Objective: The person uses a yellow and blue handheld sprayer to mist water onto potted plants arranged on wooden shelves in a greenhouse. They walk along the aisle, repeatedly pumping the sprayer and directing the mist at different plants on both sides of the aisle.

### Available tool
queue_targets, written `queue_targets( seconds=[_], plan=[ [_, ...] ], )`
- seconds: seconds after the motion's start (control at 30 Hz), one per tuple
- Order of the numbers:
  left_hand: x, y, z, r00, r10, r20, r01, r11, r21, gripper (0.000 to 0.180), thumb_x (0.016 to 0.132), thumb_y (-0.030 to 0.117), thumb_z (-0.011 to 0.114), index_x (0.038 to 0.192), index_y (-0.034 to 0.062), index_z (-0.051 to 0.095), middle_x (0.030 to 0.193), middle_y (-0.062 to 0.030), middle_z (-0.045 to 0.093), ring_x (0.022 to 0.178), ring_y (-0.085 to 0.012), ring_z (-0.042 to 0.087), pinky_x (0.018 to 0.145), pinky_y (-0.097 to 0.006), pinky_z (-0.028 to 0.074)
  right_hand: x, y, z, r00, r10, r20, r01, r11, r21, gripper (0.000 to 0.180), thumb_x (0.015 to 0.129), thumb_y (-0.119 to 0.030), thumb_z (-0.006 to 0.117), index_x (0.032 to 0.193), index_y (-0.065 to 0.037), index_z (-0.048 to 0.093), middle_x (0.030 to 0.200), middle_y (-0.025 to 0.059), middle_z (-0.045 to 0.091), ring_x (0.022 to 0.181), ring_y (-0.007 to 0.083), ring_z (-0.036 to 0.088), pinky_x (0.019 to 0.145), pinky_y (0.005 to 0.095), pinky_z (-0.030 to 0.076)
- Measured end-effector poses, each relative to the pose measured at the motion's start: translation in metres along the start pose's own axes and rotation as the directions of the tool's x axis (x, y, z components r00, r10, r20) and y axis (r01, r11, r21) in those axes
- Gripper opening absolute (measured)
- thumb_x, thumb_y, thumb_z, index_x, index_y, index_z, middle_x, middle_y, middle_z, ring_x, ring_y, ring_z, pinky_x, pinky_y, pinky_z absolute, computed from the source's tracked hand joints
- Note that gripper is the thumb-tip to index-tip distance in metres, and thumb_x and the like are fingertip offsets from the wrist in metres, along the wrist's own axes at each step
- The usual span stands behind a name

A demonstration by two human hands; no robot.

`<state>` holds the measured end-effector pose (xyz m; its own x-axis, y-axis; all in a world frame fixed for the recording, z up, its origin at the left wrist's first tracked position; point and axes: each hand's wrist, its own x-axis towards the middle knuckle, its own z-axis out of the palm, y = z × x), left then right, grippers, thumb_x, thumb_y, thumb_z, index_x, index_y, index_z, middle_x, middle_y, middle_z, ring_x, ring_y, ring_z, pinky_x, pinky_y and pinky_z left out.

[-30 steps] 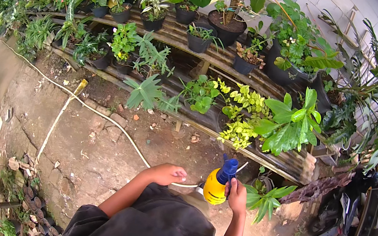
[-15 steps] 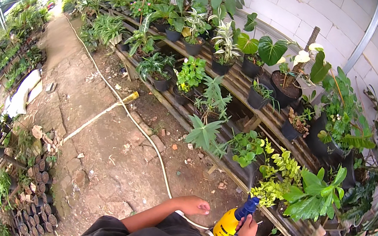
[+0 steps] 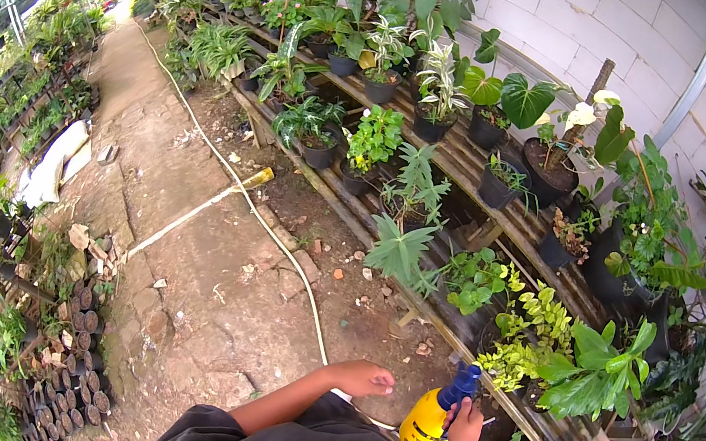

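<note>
My right hand [image 3: 465,426] is wrapped round the dark blue neck and trigger of a yellow spray bottle [image 3: 425,424]. The bottle is tilted, its blue head toward the plants on the lower shelf. Nearest to its nozzle is a yellow-green leafy plant [image 3: 519,349], with a broad-leaved green plant [image 3: 598,372] to its right. Farther left are a round-leaved plant [image 3: 472,281] and a plant with pointed, lobed leaves [image 3: 402,248]. My left hand [image 3: 363,379] hovers in front of my body, its fingers loosely curled in and nothing seen in them.
Potted plants line a stepped wooden shelf [image 3: 465,176] along a white block wall [image 3: 586,25]. A pale hose [image 3: 305,280] runs over the dirt path, crossing a pipe [image 3: 201,215]. At left lie a white sack [image 3: 56,165] and several small black pots [image 3: 75,379].
The view has shifted slightly, so the plants sit a little farther right and lower. A thin spray above the nozzle earlier is no longer distinct. Both hands keep nearly the same pose.
</note>
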<state>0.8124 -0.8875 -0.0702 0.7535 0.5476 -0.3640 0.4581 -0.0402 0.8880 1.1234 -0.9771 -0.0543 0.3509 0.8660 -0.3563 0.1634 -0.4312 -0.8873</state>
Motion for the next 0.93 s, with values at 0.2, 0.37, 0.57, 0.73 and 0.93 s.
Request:
queue_targets(
  seconds=[0.2,0.37,0.57,0.73,0.93],
  plan=[
    [0.016,0.006,0.006,0.998,-0.035,0.044,0.036,0.999,-0.011,0.051,0.107,0.042,0.066,0.143,0.005,0.063,0.134,-0.0164,0.073,0.124,-0.0308,0.07,0.106,-0.041,0.054,-0.019,0.007,-0.01,0.994,0.096,-0.055,-0.085,0.982,0.168,0.044,0.116,-0.034,0.05,0.089,-0.001,0.061,0.066,0.0012,0.056,0.051,0.0121,0.052,0.049,0.0296,0.046],
    [0.035,0.016,0.017,0.992,0.011,0.123,-0.007,0.999,-0.032,0.05,0.107,0.039,0.067,0.14,0.0028,0.064,0.129,-0.0175,0.074,0.122,-0.0281,0.07,0.105,-0.04,0.054,-0.029,0.007,-0.02,0.988,0.091,-0.126,-0.075,0.99,0.122,0.045,0.114,-0.034,0.052,0.087,0.0,0.066,0.065,0.0023,0.06,0.051,0.0113,0.054,0.05,0.0304,0.044],
    [0.041,0.025,0.022,0.988,0.052,0.146,-0.048,0.998,-0.029,0.045,0.107,0.038,0.066,0.135,0.0027,0.067,0.126,-0.0185,0.076,0.119,-0.0299,0.072,0.103,-0.041,0.056,-0.044,-0.004,-0.028,0.991,-0.011,-0.131,0.014,1.0,0.025,0.045,0.115,-0.031,0.05,0.088,0.001,0.065,0.065,0.0023,0.059,0.055,0.0113,0.056,0.053,0.0301,0.046],
    [0.034,0.02,0.02,0.988,0.03,0.151,-0.025,0.999,-0.039,0.047,0.108,0.039,0.065,0.137,0.0029,0.065,0.128,-0.0175,0.075,0.122,-0.0296,0.07,0.105,-0.041,0.054,-0.046,-0.012,-0.034,0.986,-0.055,-0.156,0.054,0.998,-0.01,0.047,0.114,-0.032,0.052,0.085,0.001,0.066,0.064,0.0016,0.059,0.056,0.0105,0.057,0.054,0.0308,0.046],
    [0.021,0.025,0.01,0.99,-0.027,0.139,0.035,0.998,-0.051,0.048,0.108,0.042,0.064,0.141,0.006,0.065,0.133,-0.0181,0.073,0.127,-0.0302,0.069,0.108,-0.042,0.053,-0.039,-0.021,-0.043,0.998,-0.051,-0.026,0.049,0.996,-0.077,0.046,0.114,-0.035,0.053,0.089,0.001,0.068,0.065,0.002,0.062,0.057,0.0109,0.059,0.056,0.0305,0.047]
  ],
)
